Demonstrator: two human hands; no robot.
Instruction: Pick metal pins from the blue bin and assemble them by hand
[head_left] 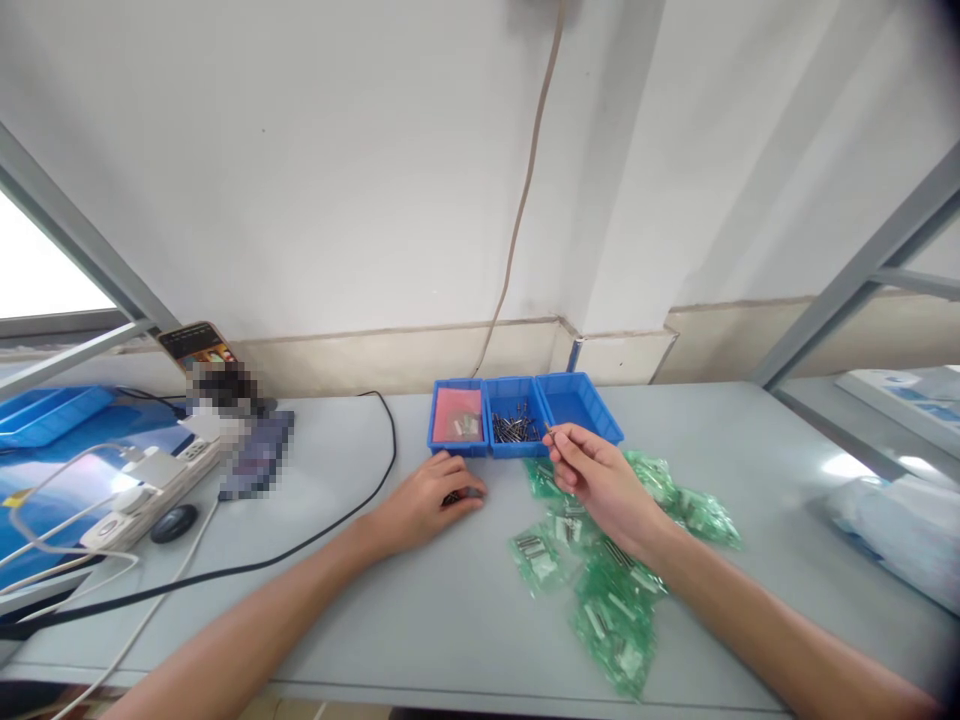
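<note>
My left hand (435,500) rests on the table in front of the bins, its fingers curled over something small and dark that is mostly hidden. My right hand (596,480) is raised just in front of the bins, thumb and forefinger pinching a thin metal pin-like piece (550,431). Behind the hands, a blue bin (514,450) holds a heap of thin metal pieces (517,428). To its left, another blue bin (459,450) contains a pink sheet (455,403) and a small clear bag. Green plastic bags (611,615) with metal pieces inside lie below and around my right hand.
A third blue bin (574,400) stands at the right end of the row. A black cable (300,553) crosses the table on the left. Farther left are a propped phone (196,345), a power strip (150,495) and a black mouse (174,523). A plastic-wrapped bundle (900,530) lies far right.
</note>
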